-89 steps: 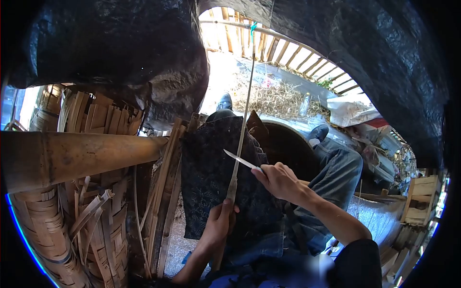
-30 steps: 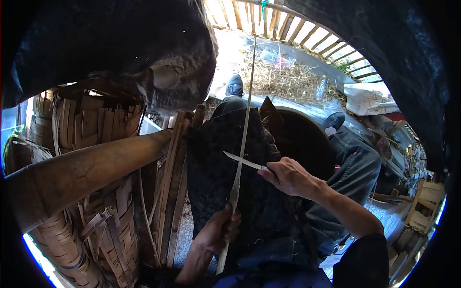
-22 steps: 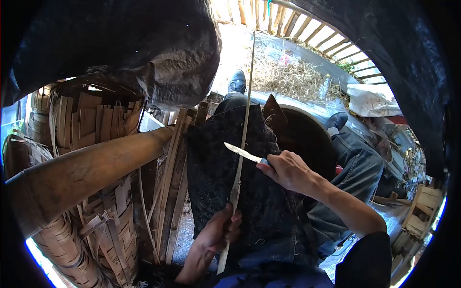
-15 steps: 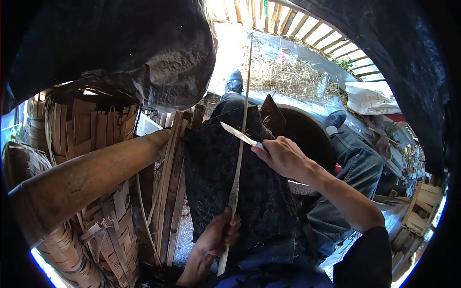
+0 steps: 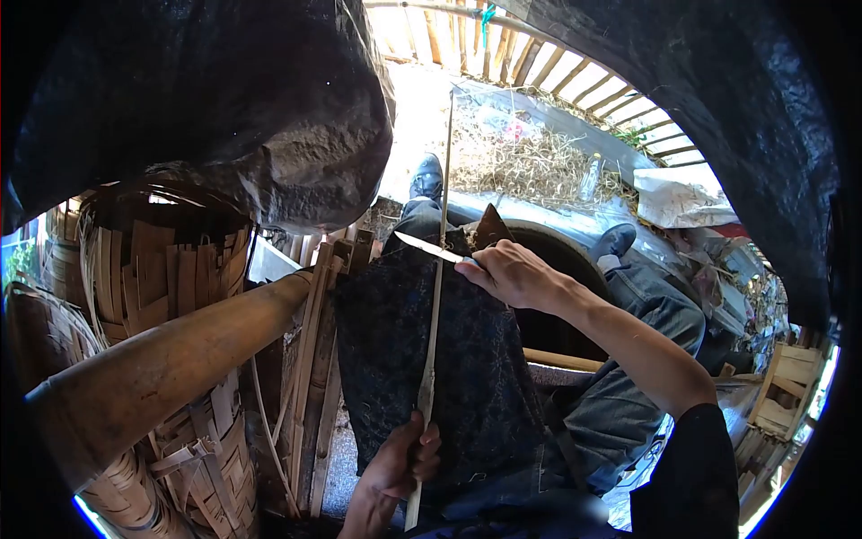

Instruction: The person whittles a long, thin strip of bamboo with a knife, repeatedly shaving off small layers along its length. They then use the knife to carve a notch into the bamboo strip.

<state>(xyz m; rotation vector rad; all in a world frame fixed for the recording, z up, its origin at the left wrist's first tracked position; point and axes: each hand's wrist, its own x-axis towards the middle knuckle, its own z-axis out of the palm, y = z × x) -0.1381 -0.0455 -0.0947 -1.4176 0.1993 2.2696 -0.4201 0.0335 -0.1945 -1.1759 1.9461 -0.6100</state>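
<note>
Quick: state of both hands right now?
Left hand: closed around the thin strip, near its lower end.
Right hand: closed on the handle of the knife, blade lying across the strip.

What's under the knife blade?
The bamboo strip crosses under the knife blade, with dark cloth further below; the short stretch of strip directly beneath the blade is covered.

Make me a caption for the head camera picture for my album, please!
Left hand grips a long thin strip while the right hand holds a knife across it.
</note>
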